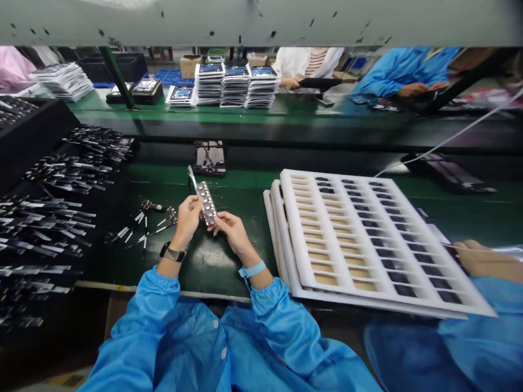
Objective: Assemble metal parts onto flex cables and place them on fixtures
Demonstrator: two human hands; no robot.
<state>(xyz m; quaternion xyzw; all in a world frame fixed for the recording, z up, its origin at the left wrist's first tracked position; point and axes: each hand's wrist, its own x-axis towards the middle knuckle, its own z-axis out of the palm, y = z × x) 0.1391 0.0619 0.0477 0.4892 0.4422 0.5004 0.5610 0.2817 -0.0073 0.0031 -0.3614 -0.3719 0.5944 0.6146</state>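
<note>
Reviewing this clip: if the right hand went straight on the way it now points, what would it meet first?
The board strip: the right hand already seems to touch its lower end, though depth is hard to judge from this view.

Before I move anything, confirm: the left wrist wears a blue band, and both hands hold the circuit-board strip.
Wrong: the head view shows a watch on the left wrist; the blue band is on the right. The left hand and right hand do hold the circuit-board strip.
</note>
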